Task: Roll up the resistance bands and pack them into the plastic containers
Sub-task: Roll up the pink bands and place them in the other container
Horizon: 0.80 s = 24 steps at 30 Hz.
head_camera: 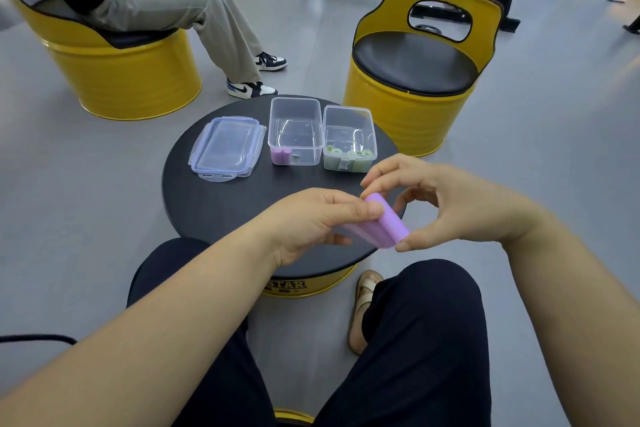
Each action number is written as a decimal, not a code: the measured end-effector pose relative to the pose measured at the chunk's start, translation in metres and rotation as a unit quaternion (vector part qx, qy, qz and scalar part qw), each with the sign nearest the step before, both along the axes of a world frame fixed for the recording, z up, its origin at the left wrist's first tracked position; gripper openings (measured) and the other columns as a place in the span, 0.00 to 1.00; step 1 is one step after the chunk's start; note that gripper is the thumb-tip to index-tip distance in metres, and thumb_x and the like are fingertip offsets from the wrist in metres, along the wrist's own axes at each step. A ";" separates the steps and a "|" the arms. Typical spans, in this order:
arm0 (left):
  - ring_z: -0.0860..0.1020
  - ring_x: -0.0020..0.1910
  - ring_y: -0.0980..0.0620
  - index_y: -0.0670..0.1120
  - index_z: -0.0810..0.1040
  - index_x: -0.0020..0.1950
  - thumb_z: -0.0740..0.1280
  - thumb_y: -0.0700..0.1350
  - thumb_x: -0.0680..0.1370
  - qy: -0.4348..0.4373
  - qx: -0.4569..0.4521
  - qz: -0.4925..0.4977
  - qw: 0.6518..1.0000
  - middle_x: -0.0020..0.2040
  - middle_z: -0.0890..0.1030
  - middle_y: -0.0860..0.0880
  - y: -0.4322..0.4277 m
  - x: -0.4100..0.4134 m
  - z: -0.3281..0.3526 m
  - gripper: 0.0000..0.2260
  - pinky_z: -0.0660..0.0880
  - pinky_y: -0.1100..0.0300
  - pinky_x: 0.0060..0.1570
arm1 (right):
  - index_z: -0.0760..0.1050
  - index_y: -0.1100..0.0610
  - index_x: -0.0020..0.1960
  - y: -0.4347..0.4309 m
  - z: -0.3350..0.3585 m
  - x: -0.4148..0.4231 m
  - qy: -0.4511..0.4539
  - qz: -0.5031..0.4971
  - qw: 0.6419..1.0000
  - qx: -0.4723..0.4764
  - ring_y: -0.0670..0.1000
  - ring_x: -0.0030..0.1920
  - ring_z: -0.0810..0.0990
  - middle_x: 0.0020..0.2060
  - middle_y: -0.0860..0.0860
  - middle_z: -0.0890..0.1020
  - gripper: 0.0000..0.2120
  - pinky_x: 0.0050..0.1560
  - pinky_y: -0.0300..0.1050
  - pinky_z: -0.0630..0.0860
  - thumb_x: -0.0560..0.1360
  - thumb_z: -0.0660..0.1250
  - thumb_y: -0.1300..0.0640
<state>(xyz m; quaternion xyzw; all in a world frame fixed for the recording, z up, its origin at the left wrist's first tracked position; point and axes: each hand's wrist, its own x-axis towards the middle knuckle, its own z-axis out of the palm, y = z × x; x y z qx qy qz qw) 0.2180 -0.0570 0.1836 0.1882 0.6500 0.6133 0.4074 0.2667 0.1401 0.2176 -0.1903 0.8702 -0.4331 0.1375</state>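
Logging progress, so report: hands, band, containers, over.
Left hand and right hand both pinch the purple resistance band, partly rolled, above the table. Container with purple rolls and container with green rolls stand open. Nothing blocks them.

Two containers (295, 130), one lid stack (227, 147), one held purple band (388, 222) — one table (207, 204), two barrel seats (412, 80).

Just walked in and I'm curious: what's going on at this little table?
A seated person holds a mostly rolled purple resistance band, pinched between the left hand and right hand above the round black table. Two clear containers stand open on it: the left container holds purple rolls, the right container holds green rolls. The lids lie beside them.
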 end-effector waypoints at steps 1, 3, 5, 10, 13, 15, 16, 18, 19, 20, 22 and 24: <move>0.78 0.47 0.54 0.47 0.84 0.44 0.75 0.53 0.66 0.008 -0.006 0.002 1.000 0.45 0.83 0.49 0.001 0.000 -0.001 0.12 0.74 0.58 0.53 | 0.77 0.44 0.56 0.000 0.000 -0.001 0.002 -0.001 1.000 0.017 0.47 0.59 0.74 0.57 0.38 0.73 0.24 0.54 0.42 0.76 0.61 0.76 0.53; 0.78 0.45 0.54 0.47 0.84 0.44 0.74 0.53 0.66 0.013 -0.011 -0.001 1.000 0.43 0.82 0.49 0.001 0.001 -0.001 0.12 0.73 0.58 0.53 | 0.77 0.47 0.56 -0.001 0.000 -0.002 0.007 -0.003 0.999 0.046 0.45 0.59 0.74 0.56 0.37 0.73 0.24 0.54 0.42 0.76 0.61 0.76 0.55; 0.77 0.42 0.54 0.49 0.84 0.40 0.72 0.54 0.67 0.015 -0.015 -0.005 1.000 0.40 0.82 0.50 0.001 0.001 -0.002 0.10 0.72 0.59 0.51 | 0.77 0.47 0.56 -0.003 -0.001 -0.002 0.010 -0.002 0.998 0.061 0.45 0.59 0.74 0.55 0.37 0.73 0.24 0.55 0.41 0.76 0.61 0.76 0.54; 0.79 0.36 0.55 0.45 0.82 0.41 0.70 0.50 0.68 -0.018 -0.021 0.020 0.999 0.36 0.82 0.49 0.001 -0.002 -0.006 0.09 0.75 0.64 0.41 | 0.75 0.43 0.60 -0.002 -0.009 -0.001 0.001 -0.033 0.998 0.053 0.47 0.55 0.76 0.53 0.42 0.75 0.27 0.54 0.45 0.77 0.62 0.78 0.49; 0.79 0.36 0.55 0.45 0.82 0.43 0.69 0.48 0.73 -0.029 -0.026 0.044 0.998 0.37 0.82 0.49 0.000 -0.004 -0.008 0.07 0.76 0.63 0.40 | 0.73 0.44 0.62 -0.007 -0.017 0.005 -0.036 -0.081 0.996 -0.018 0.50 0.50 0.78 0.51 0.48 0.77 0.29 0.55 0.49 0.78 0.62 0.77 0.51; 0.79 0.39 0.53 0.45 0.83 0.44 0.69 0.49 0.72 -0.032 -0.014 0.063 0.997 0.40 0.83 0.47 0.000 -0.005 -0.010 0.08 0.76 0.61 0.43 | 0.73 0.44 0.60 -0.012 -0.022 0.008 -0.052 -0.133 0.986 -0.092 0.53 0.47 0.79 0.49 0.50 0.79 0.28 0.52 0.48 0.79 0.62 0.77 0.53; 0.79 0.40 0.52 0.45 0.83 0.43 0.69 0.49 0.72 -0.033 -0.007 0.076 0.997 0.40 0.83 0.47 0.001 -0.006 -0.011 0.08 0.76 0.61 0.44 | 0.74 0.46 0.58 -0.016 -0.027 0.010 -0.045 -0.170 0.976 -0.128 0.51 0.42 0.79 0.46 0.50 0.80 0.24 0.49 0.44 0.79 0.64 0.76 0.54; 0.78 0.40 0.53 0.46 0.83 0.43 0.68 0.48 0.74 -0.030 0.006 0.104 0.994 0.40 0.82 0.47 0.002 -0.006 -0.012 0.07 0.75 0.60 0.44 | 0.76 0.51 0.53 -0.027 -0.035 0.011 -0.015 -0.259 0.948 -0.185 0.45 0.34 0.78 0.36 0.46 0.80 0.11 0.40 0.37 0.77 0.70 0.71 0.56; 0.78 0.39 0.53 0.45 0.83 0.43 0.68 0.47 0.74 -0.027 0.012 0.117 0.993 0.40 0.82 0.48 0.003 -0.006 -0.014 0.07 0.74 0.60 0.44 | 0.77 0.52 0.50 -0.032 -0.040 0.011 -0.004 -0.299 0.932 -0.204 0.44 0.32 0.77 0.33 0.45 0.80 0.06 0.38 0.36 0.76 0.73 0.68 0.56; 0.78 0.39 0.53 0.45 0.83 0.44 0.68 0.47 0.74 -0.022 0.018 0.127 0.991 0.40 0.82 0.48 0.003 -0.006 -0.014 0.07 0.74 0.59 0.45 | 0.77 0.54 0.48 -0.037 -0.044 0.011 0.002 -0.331 0.918 -0.217 0.45 0.30 0.77 0.31 0.46 0.80 0.04 0.36 0.37 0.76 0.75 0.66 0.56; 0.78 0.39 0.53 0.45 0.83 0.44 0.69 0.46 0.74 -0.013 0.030 0.145 0.989 0.39 0.82 0.48 0.005 -0.005 -0.016 0.06 0.74 0.59 0.45 | 0.78 0.56 0.45 -0.046 -0.051 0.012 0.008 -0.364 0.901 -0.235 0.46 0.30 0.76 0.29 0.48 0.79 0.07 0.36 0.38 0.76 0.77 0.63 0.54; 0.79 0.39 0.53 0.46 0.83 0.43 0.69 0.45 0.75 -0.008 0.043 0.159 0.986 0.39 0.83 0.48 0.005 -0.004 -0.016 0.05 0.74 0.59 0.45 | 0.77 0.56 0.43 -0.052 -0.054 0.012 0.017 -0.380 0.892 -0.245 0.46 0.30 0.76 0.28 0.48 0.79 0.09 0.35 0.38 0.76 0.77 0.63 0.53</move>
